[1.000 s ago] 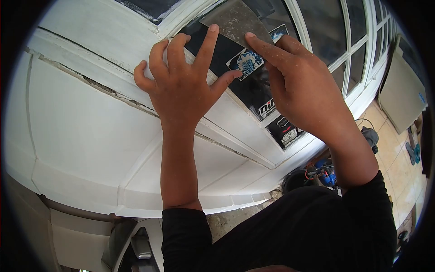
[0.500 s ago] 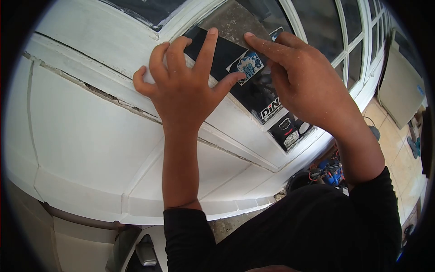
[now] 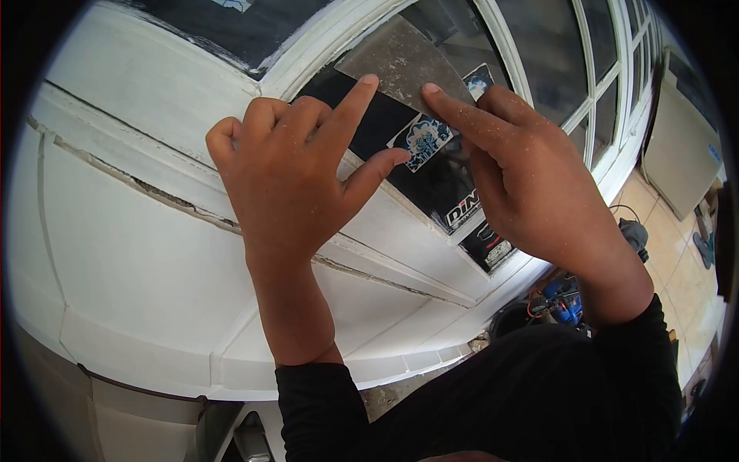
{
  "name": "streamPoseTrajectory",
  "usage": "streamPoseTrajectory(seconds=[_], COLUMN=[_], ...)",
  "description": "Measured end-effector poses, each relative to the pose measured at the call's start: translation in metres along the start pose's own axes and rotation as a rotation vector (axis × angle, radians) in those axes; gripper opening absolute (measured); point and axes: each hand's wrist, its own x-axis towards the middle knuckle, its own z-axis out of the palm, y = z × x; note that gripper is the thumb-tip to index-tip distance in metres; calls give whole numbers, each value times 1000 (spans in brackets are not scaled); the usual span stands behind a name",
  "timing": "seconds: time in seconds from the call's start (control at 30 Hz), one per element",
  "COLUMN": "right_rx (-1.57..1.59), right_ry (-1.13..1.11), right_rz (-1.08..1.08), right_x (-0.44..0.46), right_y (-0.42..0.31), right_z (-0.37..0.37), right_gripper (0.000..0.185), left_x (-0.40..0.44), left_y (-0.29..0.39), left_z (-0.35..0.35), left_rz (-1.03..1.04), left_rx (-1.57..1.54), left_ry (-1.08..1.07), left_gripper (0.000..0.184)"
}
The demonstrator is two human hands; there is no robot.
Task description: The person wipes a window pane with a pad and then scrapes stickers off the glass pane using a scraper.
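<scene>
A thin grey-brown sheet (image 3: 400, 54), speckled with white marks, lies against a dark window pane in a white frame; I cannot tell its material. My left hand (image 3: 285, 181) is over the frame, index finger stretched to the sheet's lower edge and thumb spread apart. Its other fingers are bent. At the sheet's lower right, the index fingertip of my right hand (image 3: 539, 177) presses near the edge. The other right fingers are partly bent, with the thumb tucked below. Between the hands shows a blue-and-white sticker (image 3: 422, 141) on the dark surface.
More stickers, one lettered "DiN" (image 3: 462, 212), are on the dark pane. White panels (image 3: 138, 246) with a cracked seam run along the left. Blue-and-black equipment (image 3: 562, 300) stands below right. Sandals (image 3: 702, 250) lie on the tiled floor (image 3: 662, 269).
My left hand has shifted left and down, its outer fingers more bent. The right index finger stays at the sheet's edge. The sheet appears slightly lower in view, with more of it showing.
</scene>
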Motion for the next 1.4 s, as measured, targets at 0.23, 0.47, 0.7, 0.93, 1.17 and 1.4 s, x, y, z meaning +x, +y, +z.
streamPoseTrajectory(seconds=[0.23, 0.47, 0.7, 0.93, 1.17, 1.4], right_rx=[7, 3, 16, -6, -12, 11], right_ry=[4, 14, 21, 51, 31, 51], right_rz=[-15, -15, 3, -22, 12, 8], right_x=[0, 1, 1, 2, 2, 4], right_y=[2, 2, 4, 8, 10, 13], right_z=[-2, -2, -3, -4, -8, -7], right_gripper=[59, 58, 58, 56, 54, 54], left_x=[-1, -1, -1, -2, -1, 0], left_y=[7, 13, 14, 18, 22, 23], left_z=[1, 3, 5, 7, 10, 14], left_rz=[-24, -28, -15, -16, -16, -21], left_rx=[21, 6, 20, 31, 50, 45], left_ry=[-27, -61, -54, -55, -48, -40], left_gripper=[70, 73, 74, 75, 77, 78])
